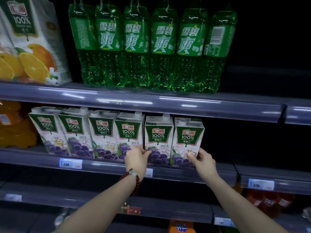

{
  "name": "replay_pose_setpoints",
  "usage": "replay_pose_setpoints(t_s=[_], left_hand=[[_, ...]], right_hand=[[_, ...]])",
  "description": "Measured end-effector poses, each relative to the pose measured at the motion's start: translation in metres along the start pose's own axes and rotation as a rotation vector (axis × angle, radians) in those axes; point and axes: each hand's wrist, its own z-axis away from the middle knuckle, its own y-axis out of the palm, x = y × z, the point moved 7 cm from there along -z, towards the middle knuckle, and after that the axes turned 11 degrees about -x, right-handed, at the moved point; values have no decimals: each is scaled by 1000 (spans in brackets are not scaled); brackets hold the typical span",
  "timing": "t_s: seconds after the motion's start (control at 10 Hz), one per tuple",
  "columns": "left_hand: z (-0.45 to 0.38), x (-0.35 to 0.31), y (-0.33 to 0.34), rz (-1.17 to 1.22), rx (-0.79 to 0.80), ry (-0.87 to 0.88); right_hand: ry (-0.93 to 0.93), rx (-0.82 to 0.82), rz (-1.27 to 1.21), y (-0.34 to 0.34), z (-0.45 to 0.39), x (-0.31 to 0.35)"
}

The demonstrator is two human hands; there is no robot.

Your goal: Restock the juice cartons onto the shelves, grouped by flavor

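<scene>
At the far left of the upper shelf (134, 100) we see an orange juice carton (33, 41), and beside it a row of green soda bottles (151, 47) standing upright. Below, on the middle shelf (101, 163), orange drink bottles (13, 125) sit at the left edge, then six grape juice cartons (101, 133) stand in a row, side by side, caps up, labels facing out. Our left hand (137, 159), with a dark red bead bracelet (134, 180) on the wrist, has its fingers curled against the lower left edge of the fifth grape juice carton (159, 140). Our right hand (204, 163) grips the lower right corner of the sixth grape juice carton (187, 142), thumb pressed on its front face. The two cartons touch each other and stand at the shelf's front edge. A price tag (70, 163) sits on the rail at the left, another price label (260, 184) at the right.
</scene>
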Motion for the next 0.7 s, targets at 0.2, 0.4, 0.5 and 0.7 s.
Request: replay_pose_setpoints(t_s=[0.2,0.4,0.5,0.7], left_hand=[[-12,8,-4,-27,33,-25],[-11,0,-10,-169,147,27],[-16,-11,-21,-222,240,78],[-32,-17,-42,-133,320,135]], right_hand=[[5,-3,23,8,9,6],[89,137,290,10,12,18],[161,177,394,5,17,27],[176,109,466,-11,26,59]])
